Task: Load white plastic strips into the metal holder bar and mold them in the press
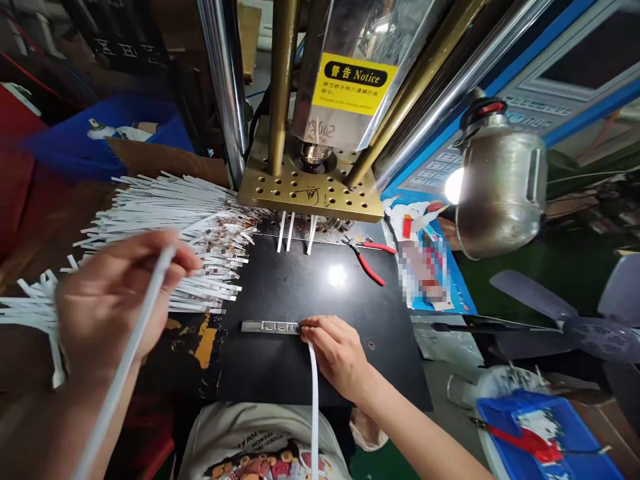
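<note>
My left hand (117, 293), blurred by motion, is raised at the left with its fingers closed on a white strip (131, 353) that hangs down toward the lower left. On the black work surface (270, 280), my right hand (333, 343) pinches the right end of a narrow metal fixture (273, 327) with small rectangular slots. A second white strip (315, 407) runs down from those fingertips toward my lap; the tips hide its upper end. Beyond my left hand lies a large pile of white strips (160, 207) with small metal ends.
A press with a brass-coloured plate (310, 193) stands at the back, several strips under its front edge. Red-handled pliers (367, 263) lie right of centre. A metal lamp (500, 187), a fan (590, 330) and a blue tray (560, 440) are at the right.
</note>
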Demonstrator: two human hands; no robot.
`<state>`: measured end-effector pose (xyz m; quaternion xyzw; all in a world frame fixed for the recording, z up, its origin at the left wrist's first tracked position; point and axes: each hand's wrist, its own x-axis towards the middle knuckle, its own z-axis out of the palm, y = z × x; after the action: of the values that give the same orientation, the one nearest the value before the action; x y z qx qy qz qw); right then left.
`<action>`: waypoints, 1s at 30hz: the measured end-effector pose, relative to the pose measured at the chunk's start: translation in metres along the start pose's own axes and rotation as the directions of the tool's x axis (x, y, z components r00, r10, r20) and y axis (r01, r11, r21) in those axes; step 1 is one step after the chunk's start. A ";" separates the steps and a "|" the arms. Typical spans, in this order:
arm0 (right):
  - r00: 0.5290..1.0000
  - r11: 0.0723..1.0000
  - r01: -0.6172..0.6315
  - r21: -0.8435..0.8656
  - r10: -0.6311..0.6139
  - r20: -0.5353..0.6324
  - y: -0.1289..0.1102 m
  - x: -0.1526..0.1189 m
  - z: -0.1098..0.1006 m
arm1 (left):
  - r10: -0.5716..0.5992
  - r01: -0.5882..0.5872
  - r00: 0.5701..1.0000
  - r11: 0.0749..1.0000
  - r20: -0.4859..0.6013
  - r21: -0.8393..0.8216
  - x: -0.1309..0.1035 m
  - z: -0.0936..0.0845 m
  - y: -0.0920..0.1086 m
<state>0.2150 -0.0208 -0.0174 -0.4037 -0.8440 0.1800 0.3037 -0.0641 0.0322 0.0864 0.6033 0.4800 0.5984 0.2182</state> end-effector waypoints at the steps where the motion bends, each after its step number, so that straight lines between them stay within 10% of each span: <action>1: 1.000 1.000 0.013 0.002 -0.013 0.007 0.000 0.003 0.001 | 0.049 -0.051 0.997 0.998 0.053 0.035 -0.012 0.003 -0.008; 8: 0.999 0.999 0.034 -0.023 -0.033 0.034 -0.001 0.011 0.006 | 0.218 -0.331 0.855 0.928 0.471 0.170 -0.093 0.040 -0.050; 17: 0.996 0.996 0.081 -0.024 -0.080 0.027 0.001 0.011 0.006 | 0.203 -0.426 0.750 0.877 0.630 0.225 -0.093 0.050 -0.044; 30: 0.997 0.997 0.073 0.003 -0.073 0.032 0.003 0.014 0.007 | 0.167 -0.408 0.759 0.875 0.629 0.259 -0.093 0.055 -0.048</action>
<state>0.2054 -0.0085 -0.0194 -0.3693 -0.8629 0.1759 0.2967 -0.0116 -0.0081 -0.0118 0.8565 0.3944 0.3031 0.1377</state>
